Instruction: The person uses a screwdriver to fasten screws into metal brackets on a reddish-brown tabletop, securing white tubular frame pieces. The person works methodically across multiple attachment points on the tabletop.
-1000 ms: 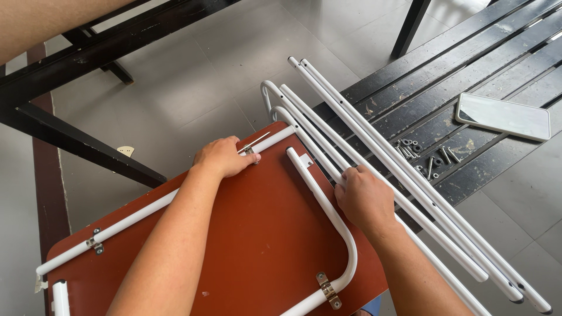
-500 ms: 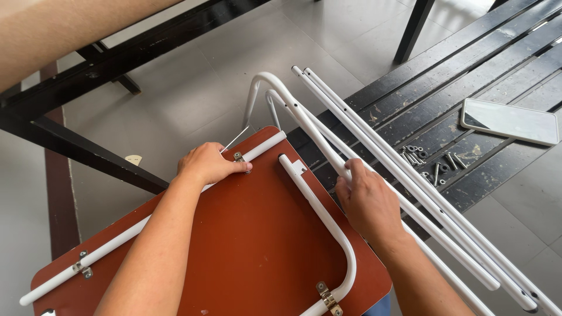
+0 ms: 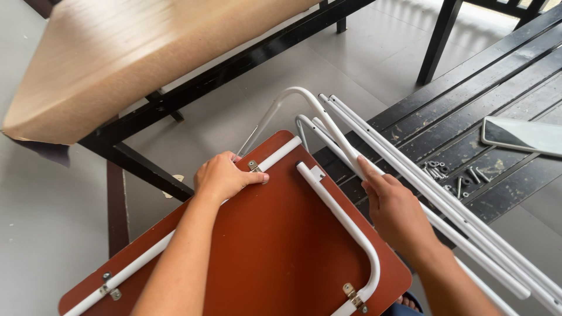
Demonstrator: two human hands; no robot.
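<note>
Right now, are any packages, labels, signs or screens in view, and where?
Phone-like device: lies flat on the dark slatted bench at the right edge; a thin rounded rectangle with a dark glossy face and pale rim, nothing showing.
No packages, labels or signs visible.

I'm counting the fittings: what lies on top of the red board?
On the red board: two white tubes, metal clamps, and the left hand pressing one tube. The forearm hides part of it.
</note>
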